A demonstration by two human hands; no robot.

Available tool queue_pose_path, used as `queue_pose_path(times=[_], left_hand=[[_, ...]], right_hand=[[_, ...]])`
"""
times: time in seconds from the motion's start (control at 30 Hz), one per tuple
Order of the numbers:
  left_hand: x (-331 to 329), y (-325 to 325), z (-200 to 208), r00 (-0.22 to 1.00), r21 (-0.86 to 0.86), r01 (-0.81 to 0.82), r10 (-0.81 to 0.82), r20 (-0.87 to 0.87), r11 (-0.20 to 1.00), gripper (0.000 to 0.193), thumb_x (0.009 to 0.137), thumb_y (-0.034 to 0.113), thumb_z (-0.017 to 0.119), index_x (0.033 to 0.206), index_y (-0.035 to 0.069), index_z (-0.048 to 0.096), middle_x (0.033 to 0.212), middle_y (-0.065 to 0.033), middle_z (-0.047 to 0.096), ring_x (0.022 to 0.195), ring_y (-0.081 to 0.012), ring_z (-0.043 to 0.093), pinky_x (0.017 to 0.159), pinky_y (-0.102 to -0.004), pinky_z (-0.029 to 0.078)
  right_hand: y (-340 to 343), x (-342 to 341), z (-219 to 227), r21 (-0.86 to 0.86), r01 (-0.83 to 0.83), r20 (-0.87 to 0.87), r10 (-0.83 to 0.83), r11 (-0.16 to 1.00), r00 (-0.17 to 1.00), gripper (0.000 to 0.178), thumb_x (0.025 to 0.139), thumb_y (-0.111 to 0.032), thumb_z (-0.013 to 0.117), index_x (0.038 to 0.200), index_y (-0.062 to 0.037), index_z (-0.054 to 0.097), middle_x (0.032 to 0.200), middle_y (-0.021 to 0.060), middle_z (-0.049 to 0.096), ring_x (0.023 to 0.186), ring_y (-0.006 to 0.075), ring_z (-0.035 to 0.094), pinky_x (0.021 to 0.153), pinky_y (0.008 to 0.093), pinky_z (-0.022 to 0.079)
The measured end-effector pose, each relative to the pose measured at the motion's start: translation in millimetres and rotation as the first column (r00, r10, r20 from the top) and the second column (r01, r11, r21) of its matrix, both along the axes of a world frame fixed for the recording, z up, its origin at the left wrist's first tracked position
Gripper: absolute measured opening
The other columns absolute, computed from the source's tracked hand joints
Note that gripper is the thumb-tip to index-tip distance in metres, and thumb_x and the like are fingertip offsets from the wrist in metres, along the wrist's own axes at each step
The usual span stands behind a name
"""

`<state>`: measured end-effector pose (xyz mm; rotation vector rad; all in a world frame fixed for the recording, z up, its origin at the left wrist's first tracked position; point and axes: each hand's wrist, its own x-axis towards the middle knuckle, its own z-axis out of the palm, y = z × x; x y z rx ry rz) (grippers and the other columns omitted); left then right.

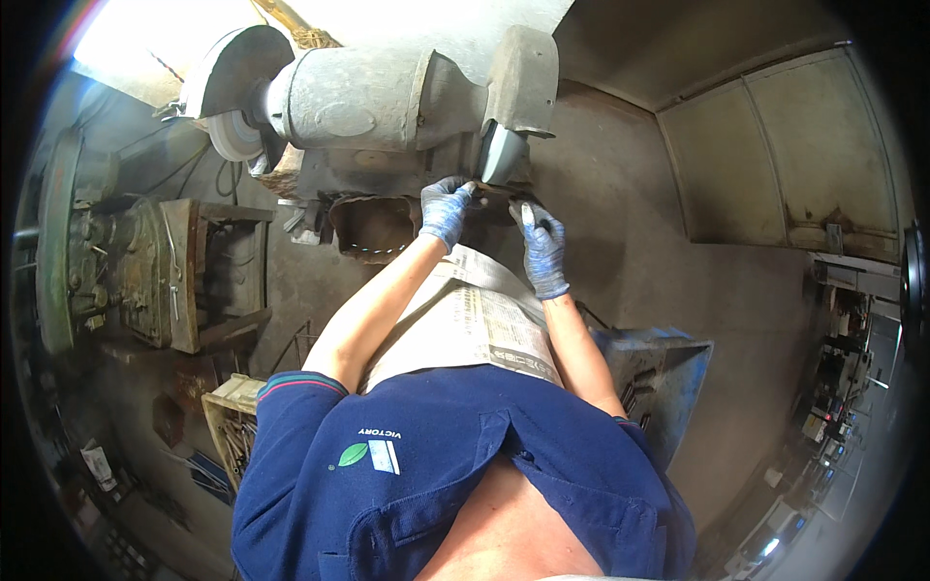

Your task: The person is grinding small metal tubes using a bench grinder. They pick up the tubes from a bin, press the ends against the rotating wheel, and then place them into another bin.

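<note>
Grinder (pixel 351 101), one; one left hand (pixel 447 209), one right hand (pixel 543 248), both curled, contents unclear.

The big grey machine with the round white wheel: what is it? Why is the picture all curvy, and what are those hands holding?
The picture comes from a camera on a person's head, looking down. Its very wide lens bends straight edges, so things look curvy.

The big grey machine looks like a grinder: a fat body with a wheel at each end, partly covered by metal guards. You can see the white wheel on the left.

The left hand and right hand belong to the person wearing the camera. Both wear blue-and-grey gloves and are near the right end of the machine. Whatever their fingers may be holding is too small and dark to tell.

A printed paper sheet lies over the person's lap.
</note>
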<state>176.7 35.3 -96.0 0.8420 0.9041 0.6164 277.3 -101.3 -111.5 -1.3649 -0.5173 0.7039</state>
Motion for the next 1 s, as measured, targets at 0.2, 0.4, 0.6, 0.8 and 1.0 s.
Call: queue_pose_path(times=[0.2,0.4,0.6,0.8,1.0], left_hand=[[-20.1,13.7,15.6,0.994,0.023,-0.027,0.029,-0.102,0.999,0.011,0.086,0.005,0.057,0.084,-0.002,0.065,0.073,-0.0069,0.065,0.054,-0.0101,0.059,0.050,-0.0235,0.047],[-38.7,27.2,-11.0,0.998,0.124,-0.030,0.037,-0.056,0.992,0.008,0.086,0.005,0.058,0.091,-0.001,0.063,0.076,-0.0051,0.065,0.061,-0.0100,0.059,0.053,-0.0226,0.049],[-73.5,6.4,18.6,0.989,0.050,0.012,-0.019,0.144,0.999,0.012,0.087,0.004,0.058,0.096,-0.002,0.062,0.081,-0.0074,0.066,0.066,-0.0127,0.063,0.057,-0.0242,0.052],[-105.4,-16.0,74.2,0.969,0.099,0.158,-0.174,0.176,0.982,0.017,0.086,0.005,0.060,0.100,-0.004,0.062,0.084,-0.0090,0.066,0.072,-0.0139,0.064,0.066,-0.0261,0.053],[-102.9,-16.4,90.5,0.965,0.082,0.190,-0.201,0.167,0.978,0.022,0.086,0.021,0.063,0.083,-0.001,0.061,0.068,-0.0056,0.062,0.055,-0.0076,0.056,0.052,-0.0186,0.045]], right_hand=[[20.6,-13.4,0.3,0.003,-0.069,-0.080,0.069,0.998,0.994,0.026,0.091,-0.015,0.055,0.108,0.0048,0.060,0.106,0.0141,0.062,0.099,0.0214,0.060,0.094,0.0351,0.046],[33.4,-29.7,10.2,0.129,-0.096,-0.217,0.122,0.987,0.969,0.029,0.092,-0.014,0.054,0.111,0.0068,0.057,0.115,0.0174,0.057,0.108,0.0263,0.056,0.097,0.0382,0.045],[1.9,-43.9,30.2,0.167,-0.216,0.128,0.196,0.962,0.972,0.035,0.092,-0.018,0.054,0.114,0.0081,0.056,0.125,0.0188,0.050,0.113,0.0282,0.052,0.099,0.0392,0.042],[-27.3,-57.3,98.2,0.110,-0.245,0.543,0.148,0.963,0.827,0.031,0.083,-0.006,0.061,0.113,-0.0004,0.061,0.119,0.0190,0.056,0.113,0.0303,0.053,0.096,0.0349,0.042],[-38.6,-55.0,111.3,0.042,-0.257,0.719,0.149,0.966,0.678,0.037,0.081,-0.021,0.066,0.110,0.0017,0.062,0.117,0.0205,0.056,0.111,0.0308,0.054,0.094,0.0371,0.043]])
